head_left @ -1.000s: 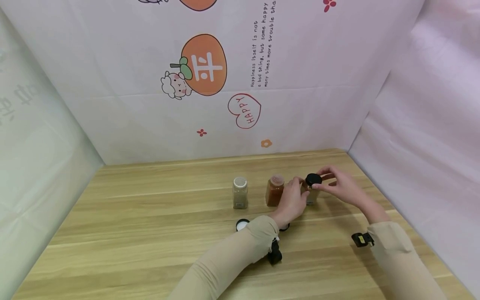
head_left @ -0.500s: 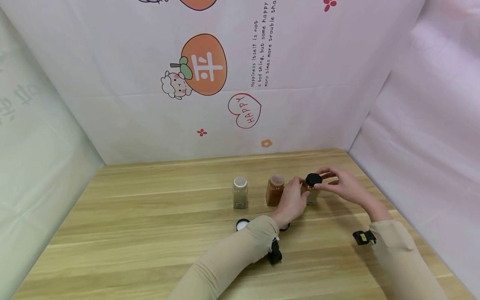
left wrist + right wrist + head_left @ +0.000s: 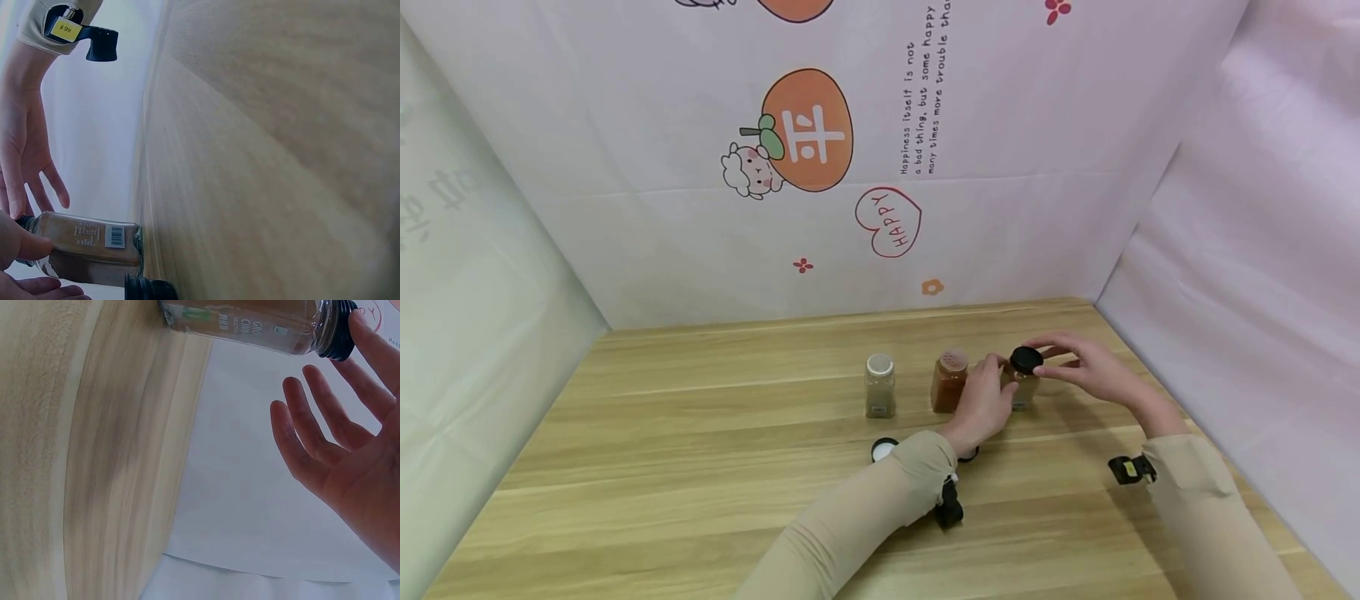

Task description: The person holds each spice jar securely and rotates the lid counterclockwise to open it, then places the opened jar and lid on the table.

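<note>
A glass spice jar (image 3: 94, 247) with brown powder and a barcode label stands upright at the right of the row. My left hand (image 3: 981, 406) grips its body from the left, with the thumb across the glass in the left wrist view. On top is a black lid (image 3: 1027, 360), which my right hand (image 3: 1086, 371) pinches at the rim between thumb and forefinger. The other right fingers (image 3: 294, 428) spread loosely below the lid in the right wrist view. Left of my left hand stands a jar of reddish-brown powder (image 3: 950, 387) with a perforated top.
Further left stands a jar of greyish-beige powder (image 3: 880, 392) with a pale top. Two black lids lie in front, one (image 3: 884, 450) with its white inside up, the other (image 3: 971, 455) mostly behind my left wrist. White printed cloth (image 3: 700, 250) walls the wooden table (image 3: 662, 467).
My right hand has turned slightly around the lid, its thumb shifting right and its wrist moving a little up and right. The left hand and the jars keep their places.
</note>
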The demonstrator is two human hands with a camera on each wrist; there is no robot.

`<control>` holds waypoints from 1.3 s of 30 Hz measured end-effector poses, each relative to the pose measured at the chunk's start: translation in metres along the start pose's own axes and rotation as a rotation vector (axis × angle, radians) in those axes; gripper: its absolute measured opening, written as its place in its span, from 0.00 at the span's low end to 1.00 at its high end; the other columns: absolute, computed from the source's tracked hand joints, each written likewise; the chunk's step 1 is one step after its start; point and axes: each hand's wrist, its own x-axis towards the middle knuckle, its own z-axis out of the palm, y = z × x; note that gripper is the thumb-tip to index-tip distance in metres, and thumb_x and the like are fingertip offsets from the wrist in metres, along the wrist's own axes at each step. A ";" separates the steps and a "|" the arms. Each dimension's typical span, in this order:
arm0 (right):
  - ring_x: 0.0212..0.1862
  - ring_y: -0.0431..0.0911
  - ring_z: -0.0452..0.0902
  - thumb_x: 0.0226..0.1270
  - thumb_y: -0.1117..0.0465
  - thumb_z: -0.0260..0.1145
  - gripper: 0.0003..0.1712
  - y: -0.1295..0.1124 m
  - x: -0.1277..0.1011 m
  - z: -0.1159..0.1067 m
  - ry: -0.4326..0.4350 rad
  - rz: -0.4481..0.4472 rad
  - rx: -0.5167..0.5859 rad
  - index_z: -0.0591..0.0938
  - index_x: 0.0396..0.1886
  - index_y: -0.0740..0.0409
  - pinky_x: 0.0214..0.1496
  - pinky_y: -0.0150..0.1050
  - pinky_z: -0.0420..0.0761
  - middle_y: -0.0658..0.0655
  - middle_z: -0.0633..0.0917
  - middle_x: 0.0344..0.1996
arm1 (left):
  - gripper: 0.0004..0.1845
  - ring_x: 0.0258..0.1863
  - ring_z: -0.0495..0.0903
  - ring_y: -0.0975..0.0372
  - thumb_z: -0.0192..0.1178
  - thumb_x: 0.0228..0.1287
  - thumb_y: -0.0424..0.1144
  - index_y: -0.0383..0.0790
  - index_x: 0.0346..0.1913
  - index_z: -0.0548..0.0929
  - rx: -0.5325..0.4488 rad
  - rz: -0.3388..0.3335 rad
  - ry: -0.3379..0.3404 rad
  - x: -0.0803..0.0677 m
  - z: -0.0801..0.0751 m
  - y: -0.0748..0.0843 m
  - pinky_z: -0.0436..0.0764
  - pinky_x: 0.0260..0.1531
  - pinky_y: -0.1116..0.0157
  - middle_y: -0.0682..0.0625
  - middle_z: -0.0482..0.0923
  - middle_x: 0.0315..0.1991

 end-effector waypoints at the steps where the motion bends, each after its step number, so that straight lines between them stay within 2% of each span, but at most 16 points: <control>1: 0.54 0.60 0.76 0.66 0.57 0.64 0.24 0.000 0.000 0.000 -0.002 -0.006 -0.006 0.75 0.61 0.57 0.52 0.58 0.76 0.62 0.75 0.59 | 0.18 0.53 0.76 0.62 0.57 0.68 0.41 0.41 0.58 0.70 0.002 0.001 0.000 0.000 0.000 0.000 0.77 0.46 0.71 0.47 0.76 0.54; 13: 0.54 0.61 0.76 0.69 0.59 0.60 0.24 -0.002 -0.002 -0.001 -0.040 -0.022 -0.020 0.72 0.64 0.57 0.48 0.50 0.80 0.64 0.73 0.61 | 0.18 0.54 0.76 0.61 0.58 0.67 0.41 0.41 0.57 0.71 0.005 0.004 0.004 0.000 -0.001 0.000 0.77 0.47 0.71 0.47 0.76 0.54; 19: 0.55 0.59 0.76 0.68 0.55 0.61 0.29 0.001 -0.003 0.000 -0.042 0.025 -0.014 0.68 0.67 0.55 0.48 0.46 0.80 0.63 0.73 0.62 | 0.18 0.54 0.76 0.61 0.58 0.67 0.40 0.41 0.57 0.71 0.004 -0.007 0.004 -0.001 -0.002 0.002 0.77 0.48 0.70 0.47 0.76 0.54; 22: 0.55 0.60 0.76 0.67 0.52 0.62 0.31 0.002 -0.003 0.001 -0.021 0.055 0.003 0.68 0.67 0.56 0.48 0.48 0.80 0.63 0.74 0.61 | 0.18 0.54 0.76 0.61 0.58 0.67 0.41 0.42 0.57 0.71 0.002 -0.013 0.002 -0.001 -0.002 0.002 0.77 0.48 0.70 0.47 0.76 0.54; 31: 0.53 0.64 0.76 0.63 0.51 0.67 0.31 -0.008 0.001 0.011 0.088 0.134 0.012 0.70 0.58 0.66 0.48 0.54 0.80 0.67 0.76 0.55 | 0.18 0.54 0.76 0.62 0.58 0.67 0.40 0.42 0.57 0.71 0.008 -0.013 0.010 0.000 -0.003 0.003 0.77 0.48 0.70 0.47 0.76 0.54; 39: 0.51 0.64 0.77 0.61 0.51 0.69 0.27 -0.009 0.004 0.014 0.115 0.127 -0.029 0.73 0.51 0.65 0.47 0.56 0.80 0.66 0.78 0.51 | 0.17 0.52 0.76 0.62 0.58 0.67 0.40 0.42 0.57 0.70 -0.003 -0.020 0.001 -0.001 -0.004 0.003 0.77 0.46 0.71 0.48 0.75 0.54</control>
